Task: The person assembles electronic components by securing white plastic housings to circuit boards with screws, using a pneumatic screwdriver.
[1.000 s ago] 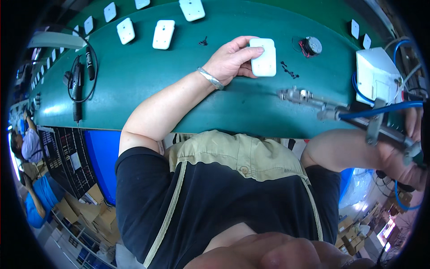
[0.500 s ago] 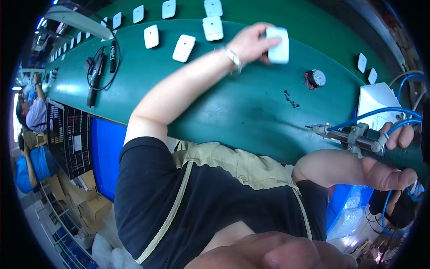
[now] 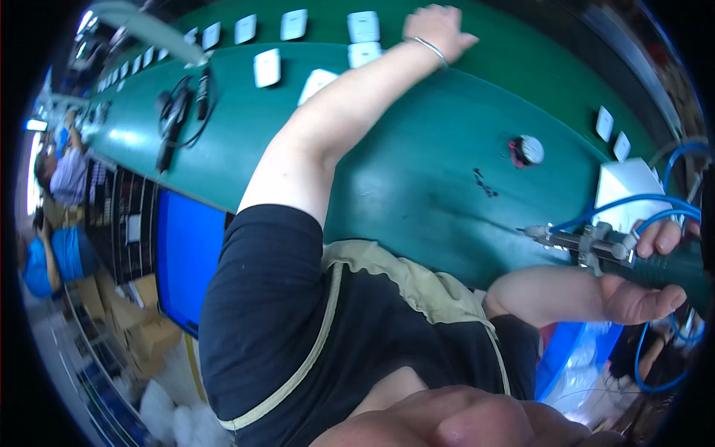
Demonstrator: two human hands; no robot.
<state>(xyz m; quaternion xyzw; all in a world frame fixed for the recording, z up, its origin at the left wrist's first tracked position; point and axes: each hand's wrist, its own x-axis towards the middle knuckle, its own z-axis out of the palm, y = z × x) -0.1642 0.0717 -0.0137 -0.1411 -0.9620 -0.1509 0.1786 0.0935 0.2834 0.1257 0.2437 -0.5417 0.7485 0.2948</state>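
Okay, left hand (image 3: 438, 31) out past the far edge of the green tabletop (image 3: 417, 186), thumb splayed, near 2 white rounded-corner cases (image 3: 363, 27); any print's unreadably small. Right hand (image 3: 642, 299) wraps around a silver metal blue-hosed tool (image 3: 594, 248).

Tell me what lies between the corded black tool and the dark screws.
In the head view, the left arm lies between them, over green table.

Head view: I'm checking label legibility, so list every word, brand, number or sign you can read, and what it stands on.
No readable text.
White cases on the green table: any marks are too small and blurred to read.
White sheet at the dark rack: too blurred to read.
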